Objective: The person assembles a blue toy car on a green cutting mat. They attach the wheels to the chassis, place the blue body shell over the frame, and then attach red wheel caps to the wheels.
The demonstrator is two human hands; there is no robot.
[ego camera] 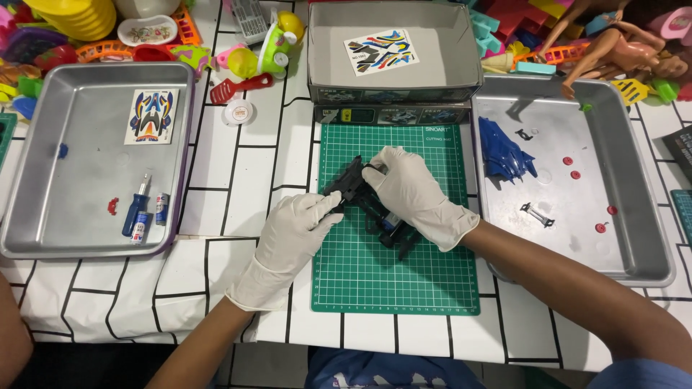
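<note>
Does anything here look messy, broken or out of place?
Nothing looks broken or spilled. Both gloved hands, left hand and right hand, hold a black toy car chassis over the green cutting mat. Only the toy pile behind is jumbled.

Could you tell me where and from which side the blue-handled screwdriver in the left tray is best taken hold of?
Probably by its blue handle, coming from above. The screwdriver lies flat in the left tray, shaft pointing away, with the handle as its thickest part. A small bottle lies just to its right, so the open left side gives fingers more room.
</note>
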